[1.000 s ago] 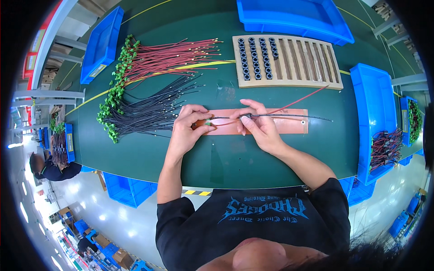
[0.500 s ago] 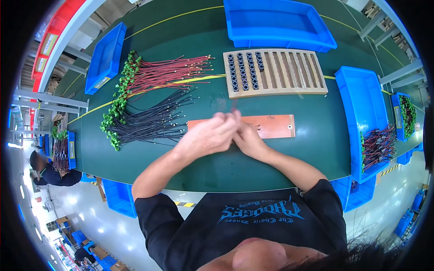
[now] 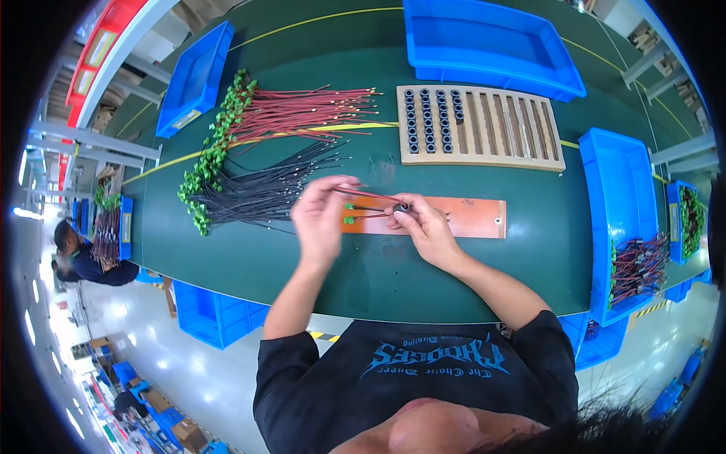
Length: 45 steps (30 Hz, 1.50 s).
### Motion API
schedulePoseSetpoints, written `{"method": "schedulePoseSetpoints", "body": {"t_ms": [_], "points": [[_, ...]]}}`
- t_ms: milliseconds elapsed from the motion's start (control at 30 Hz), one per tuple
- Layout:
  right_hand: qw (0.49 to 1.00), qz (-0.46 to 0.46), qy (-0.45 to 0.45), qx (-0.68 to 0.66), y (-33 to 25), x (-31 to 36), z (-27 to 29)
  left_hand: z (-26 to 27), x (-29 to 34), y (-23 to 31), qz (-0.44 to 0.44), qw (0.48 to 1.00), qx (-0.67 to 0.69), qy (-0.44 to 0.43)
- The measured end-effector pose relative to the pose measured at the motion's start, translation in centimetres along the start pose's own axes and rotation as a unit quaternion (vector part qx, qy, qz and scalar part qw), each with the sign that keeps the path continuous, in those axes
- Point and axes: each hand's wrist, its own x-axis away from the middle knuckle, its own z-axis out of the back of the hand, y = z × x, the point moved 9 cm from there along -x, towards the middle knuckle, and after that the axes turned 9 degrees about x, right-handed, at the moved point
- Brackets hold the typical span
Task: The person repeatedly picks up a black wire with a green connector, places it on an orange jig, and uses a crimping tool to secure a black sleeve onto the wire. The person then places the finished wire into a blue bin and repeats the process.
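Observation:
My right hand [image 3: 427,231] is closed around a small black ring [image 3: 401,208], above an orange-brown board [image 3: 473,218] on the green table. Red and black wires [image 3: 370,194] run from the ring toward my left hand [image 3: 318,219], whose fingers pinch the wires at their far end. Two green connectors [image 3: 349,213] on short wires lie over the left end of the board, beside my left hand. Left of the hands are spread black wires [image 3: 272,185] and, beyond them, red wires [image 3: 310,113], with green connectors at their left ends.
A wooden rack [image 3: 522,132] beyond the board holds several black rings [image 3: 426,121] in its left slots. Blue trays stand at the back [image 3: 495,45], the back left [image 3: 195,79] and the right [image 3: 620,181]; the right one holds wired pieces [image 3: 639,268]. A person [image 3: 91,253] sits far left.
My hands were close together over the board; now the left has moved left, drawing the wires out from the ring in my right hand. The green connectors have come into view.

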Motion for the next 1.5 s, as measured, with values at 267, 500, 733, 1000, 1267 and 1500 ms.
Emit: {"method": "schedulePoseSetpoints", "body": {"t_ms": [267,500,733,1000,1267,1500], "points": [[0.996,-0.016,0.043,-0.076,0.2,0.5,0.7,-6.4,2.0,-5.2,0.025,0.981,0.189,-0.027],[0.924,0.180,-0.001,0.338,-7.4,1.5,0.8,-5.4,2.3,-5.6,-0.068,0.997,-0.021,-0.030],[0.897,0.102,0.086,0.422,-7.1,0.7,7.3,-5.2,2.7,-7.9,0.037,0.996,0.079,-0.031],[0.986,-0.124,0.043,0.101,0.0,1.0,8.7,-6.4,2.4,-7.5,0.091,0.988,0.062,-0.105],[0.991,-0.111,0.025,0.069,0.2,1.0,8.4,-6.8,2.6,-7.6,0.089,0.984,0.074,-0.132],[0.992,-0.116,0.018,0.050,0.2,1.1,8.3,-6.7,2.5,-7.7,0.097,0.981,0.113,-0.128]]}}
